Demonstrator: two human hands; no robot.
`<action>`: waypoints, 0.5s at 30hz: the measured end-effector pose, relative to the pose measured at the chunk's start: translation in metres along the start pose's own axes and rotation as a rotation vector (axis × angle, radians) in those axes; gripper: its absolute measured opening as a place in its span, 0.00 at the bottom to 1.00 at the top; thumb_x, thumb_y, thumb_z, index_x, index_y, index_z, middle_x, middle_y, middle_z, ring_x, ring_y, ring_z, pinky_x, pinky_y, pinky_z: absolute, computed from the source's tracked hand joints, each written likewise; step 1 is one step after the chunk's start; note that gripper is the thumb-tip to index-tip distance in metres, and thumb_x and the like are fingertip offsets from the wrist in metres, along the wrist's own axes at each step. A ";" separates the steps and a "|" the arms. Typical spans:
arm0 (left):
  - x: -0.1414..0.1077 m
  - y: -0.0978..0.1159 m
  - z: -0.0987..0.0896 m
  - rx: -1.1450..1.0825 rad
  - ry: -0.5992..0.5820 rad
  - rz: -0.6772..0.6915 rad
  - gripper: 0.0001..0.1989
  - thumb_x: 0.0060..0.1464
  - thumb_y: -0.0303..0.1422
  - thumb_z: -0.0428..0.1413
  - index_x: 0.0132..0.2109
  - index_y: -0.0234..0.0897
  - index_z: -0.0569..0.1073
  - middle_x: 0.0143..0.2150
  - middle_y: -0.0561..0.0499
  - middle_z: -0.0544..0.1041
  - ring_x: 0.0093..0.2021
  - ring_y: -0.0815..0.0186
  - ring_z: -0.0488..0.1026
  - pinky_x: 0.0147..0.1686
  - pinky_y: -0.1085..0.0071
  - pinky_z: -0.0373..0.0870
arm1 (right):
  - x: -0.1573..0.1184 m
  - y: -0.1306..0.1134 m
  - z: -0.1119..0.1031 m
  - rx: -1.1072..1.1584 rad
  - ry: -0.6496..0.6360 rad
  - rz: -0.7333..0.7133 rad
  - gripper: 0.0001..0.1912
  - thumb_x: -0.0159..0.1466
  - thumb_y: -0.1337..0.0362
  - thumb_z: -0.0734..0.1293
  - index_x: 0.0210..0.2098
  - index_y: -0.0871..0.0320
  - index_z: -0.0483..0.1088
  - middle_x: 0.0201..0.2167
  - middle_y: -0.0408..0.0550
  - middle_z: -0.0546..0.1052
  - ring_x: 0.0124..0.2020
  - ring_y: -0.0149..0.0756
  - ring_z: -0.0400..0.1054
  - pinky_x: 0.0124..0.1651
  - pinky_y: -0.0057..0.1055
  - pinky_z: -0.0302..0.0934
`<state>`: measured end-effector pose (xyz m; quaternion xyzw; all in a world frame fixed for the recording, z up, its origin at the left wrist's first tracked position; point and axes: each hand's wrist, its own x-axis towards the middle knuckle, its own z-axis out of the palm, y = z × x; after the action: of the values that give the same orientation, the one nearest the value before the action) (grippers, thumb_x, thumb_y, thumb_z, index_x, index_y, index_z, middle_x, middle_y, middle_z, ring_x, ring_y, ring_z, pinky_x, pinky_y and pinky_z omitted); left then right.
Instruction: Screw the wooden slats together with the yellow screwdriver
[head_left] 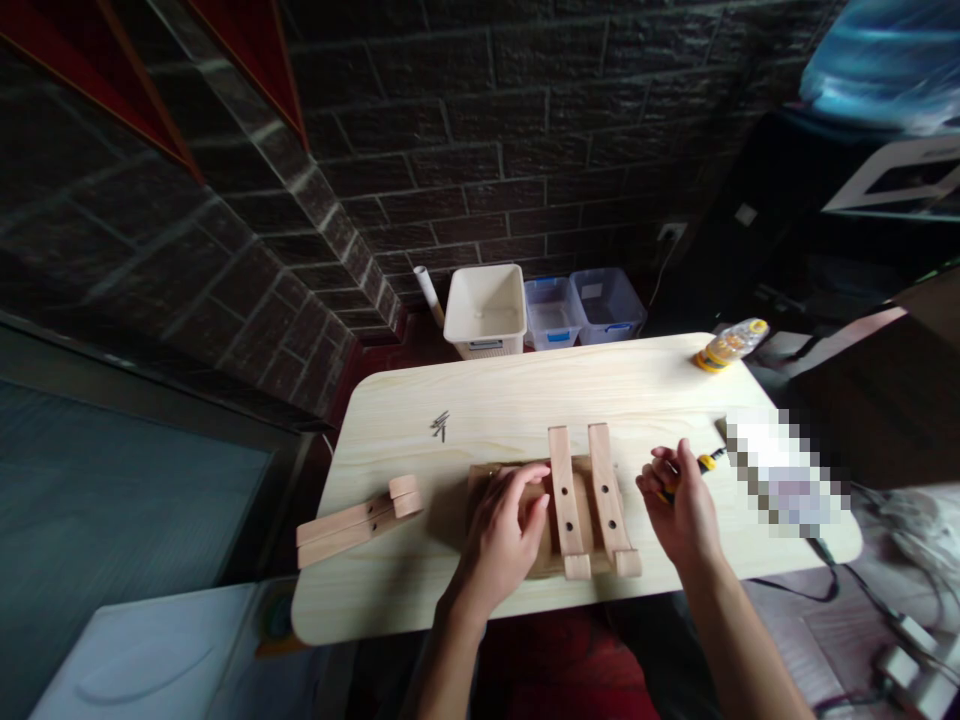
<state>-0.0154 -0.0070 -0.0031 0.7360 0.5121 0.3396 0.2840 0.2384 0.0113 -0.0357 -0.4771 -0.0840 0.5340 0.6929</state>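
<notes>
My right hand (pixel 684 500) is closed around a screwdriver with a yellow and black handle (pixel 706 463), its dark tip pointing right. The fingers of my left hand (pixel 506 515) are apart and rest on a brown block or box (pixel 538 574), beside the nearer wooden piece. Two wooden pieces with hooked ends, a left one (pixel 562 475) and a right one (pixel 601 470), lie across that brown support. Each has two dark holes, and the hooked ends face me. My left hand hides part of the brown support.
Two similar wooden hook pieces (pixel 352 528) lie together at the table's left. Several dark screws (pixel 440 425) sit loose further back. A clear bottle with yellow ends (pixel 731 345) stands at the back right. Behind the table (pixel 487 395) are a white basket (pixel 486 305) and two clear bins (pixel 553 312).
</notes>
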 end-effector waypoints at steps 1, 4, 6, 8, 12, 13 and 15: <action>0.000 0.000 0.000 -0.026 0.008 -0.009 0.14 0.70 0.31 0.53 0.60 0.45 0.72 0.56 0.44 0.81 0.56 0.58 0.79 0.59 0.54 0.78 | 0.000 -0.001 -0.001 0.002 0.008 -0.005 0.19 0.74 0.51 0.68 0.34 0.59 0.72 0.20 0.32 0.61 0.18 0.25 0.57 0.22 0.24 0.56; 0.003 0.002 -0.001 -0.174 0.105 -0.047 0.10 0.72 0.33 0.51 0.55 0.42 0.74 0.56 0.43 0.81 0.56 0.58 0.80 0.59 0.56 0.78 | 0.002 -0.004 -0.001 0.004 0.037 -0.025 0.19 0.74 0.51 0.68 0.33 0.59 0.71 0.22 0.34 0.65 0.19 0.24 0.57 0.22 0.23 0.57; 0.004 0.004 -0.006 -0.269 0.215 -0.061 0.07 0.72 0.34 0.51 0.49 0.40 0.74 0.54 0.42 0.81 0.57 0.58 0.79 0.59 0.57 0.78 | 0.003 -0.008 -0.001 -0.007 0.054 -0.035 0.19 0.74 0.51 0.68 0.33 0.59 0.71 0.23 0.34 0.66 0.20 0.24 0.58 0.23 0.23 0.57; 0.006 0.006 -0.013 -0.292 0.307 -0.057 0.07 0.72 0.34 0.52 0.46 0.40 0.73 0.51 0.43 0.80 0.56 0.59 0.80 0.58 0.58 0.78 | 0.004 -0.012 -0.001 -0.032 0.066 -0.036 0.19 0.73 0.52 0.69 0.33 0.59 0.71 0.24 0.35 0.67 0.20 0.25 0.60 0.23 0.24 0.59; 0.007 0.001 -0.031 -0.073 0.269 -0.008 0.06 0.70 0.32 0.53 0.47 0.41 0.75 0.52 0.44 0.80 0.56 0.58 0.78 0.58 0.57 0.77 | 0.002 -0.012 -0.002 -0.106 0.087 -0.002 0.17 0.73 0.52 0.70 0.37 0.60 0.75 0.26 0.38 0.73 0.26 0.29 0.70 0.29 0.27 0.67; 0.007 -0.003 -0.034 -0.010 0.251 0.006 0.06 0.70 0.32 0.54 0.48 0.41 0.76 0.53 0.44 0.80 0.57 0.57 0.77 0.59 0.56 0.76 | 0.001 -0.010 -0.002 -0.122 0.093 0.010 0.17 0.73 0.52 0.70 0.38 0.60 0.76 0.27 0.39 0.75 0.28 0.30 0.72 0.32 0.29 0.69; 0.007 -0.013 -0.037 0.079 0.223 -0.001 0.06 0.68 0.33 0.56 0.49 0.42 0.77 0.55 0.44 0.79 0.59 0.56 0.76 0.60 0.54 0.75 | -0.002 -0.002 0.002 -0.146 0.098 0.030 0.17 0.72 0.50 0.70 0.39 0.60 0.76 0.29 0.41 0.78 0.33 0.34 0.77 0.37 0.32 0.72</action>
<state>-0.0504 0.0064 0.0115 0.7040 0.5538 0.3989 0.1962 0.2375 0.0107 -0.0320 -0.5532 -0.0816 0.5129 0.6514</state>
